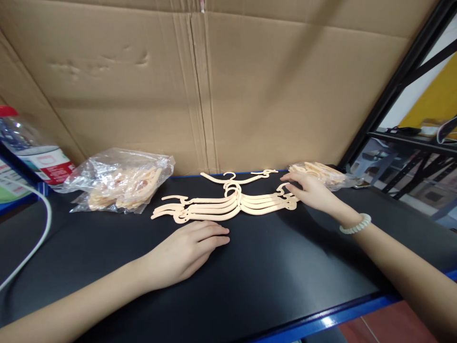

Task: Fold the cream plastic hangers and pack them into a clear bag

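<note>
Several cream plastic hangers (214, 206) lie stacked on the black table, their hooks bunched near the middle. Behind the stack, close to the cardboard, is a separate cream hanger (233, 179). My left hand (189, 250) rests on the table just in front of the stack's left half, fingers stretched out and holding nothing. At the stack's right end, the fingers of my right hand (307, 189) close on a small curved cream piece (283, 189). A white coiled band (356, 224) circles my right wrist.
Clear bags of cream pieces lie at left (121, 183) and right (317, 174). A cardboard sheet (278, 85) stands behind the black table (250, 286). A white cable (44, 228) curves at far left, near a red-capped container (39, 152). A black metal frame (392, 95) rises at right.
</note>
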Available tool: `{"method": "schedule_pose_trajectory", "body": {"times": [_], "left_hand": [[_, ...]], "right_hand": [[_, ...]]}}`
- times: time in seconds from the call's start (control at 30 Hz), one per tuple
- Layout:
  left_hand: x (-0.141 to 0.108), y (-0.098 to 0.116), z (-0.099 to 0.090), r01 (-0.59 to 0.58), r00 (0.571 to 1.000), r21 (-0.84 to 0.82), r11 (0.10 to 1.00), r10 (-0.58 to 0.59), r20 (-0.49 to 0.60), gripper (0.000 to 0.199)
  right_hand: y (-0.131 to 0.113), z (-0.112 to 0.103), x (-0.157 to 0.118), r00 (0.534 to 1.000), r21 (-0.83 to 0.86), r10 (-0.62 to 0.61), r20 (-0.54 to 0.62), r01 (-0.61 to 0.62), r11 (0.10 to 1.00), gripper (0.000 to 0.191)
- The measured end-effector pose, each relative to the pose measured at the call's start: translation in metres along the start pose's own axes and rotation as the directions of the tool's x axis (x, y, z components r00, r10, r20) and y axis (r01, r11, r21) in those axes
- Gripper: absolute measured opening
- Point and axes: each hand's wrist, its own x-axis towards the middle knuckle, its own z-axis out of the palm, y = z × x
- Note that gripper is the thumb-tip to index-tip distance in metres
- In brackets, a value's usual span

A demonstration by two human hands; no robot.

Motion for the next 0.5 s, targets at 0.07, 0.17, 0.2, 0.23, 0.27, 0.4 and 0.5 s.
{"method": "schedule_pose_trajectory", "body": {"times": [0.07, 0.17, 0.2, 0.23, 0.27, 0.4, 0.5], "left_hand": [[-0.001, 0.0, 0.001, 0.013, 1.0, -0.015, 1.0, -0.013, 0.011, 0.039], [-0.002, 0.001, 0.001, 0.031, 0.999, -0.036, 0.999, -0.031, 0.023, 0.039], [-0.001, 0.002, 0.001, 0.037, 0.999, -0.043, 0.998, -0.036, 0.023, 0.039], [-0.001, 0.002, 0.001, 0.04, 0.999, -0.052, 0.998, -0.039, 0.021, 0.038], [-0.001, 0.002, 0.001, 0.042, 0.999, -0.061, 0.997, -0.041, 0.017, 0.038], [0.003, 0.004, 0.0, 0.05, 0.999, -0.096, 0.994, -0.051, -0.011, 0.036], [0.005, 0.005, 0.0, 0.05, 0.998, -0.101, 0.994, -0.053, -0.029, 0.034]], "right_hand": [[0.001, 0.0, 0.0, 1.0, -0.003, -0.001, 0.008, 0.001, 1.0, 0.031], [0.006, 0.0, 0.0, 1.0, -0.014, 0.012, 0.027, -0.011, 1.0, 0.032], [0.009, 0.001, 0.0, 0.999, -0.021, 0.022, 0.032, -0.021, 1.0, 0.032], [0.011, 0.003, 0.001, 0.999, -0.029, 0.032, 0.035, -0.031, 0.999, 0.032], [0.014, 0.005, 0.003, 0.999, -0.036, 0.04, 0.032, -0.039, 0.999, 0.032], [0.022, 0.014, 0.02, 0.999, -0.071, 0.025, 0.023, -0.024, 0.997, 0.04], [0.023, 0.016, 0.042, 0.997, -0.119, -0.025, 0.076, 0.034, 0.992, 0.039]]}}
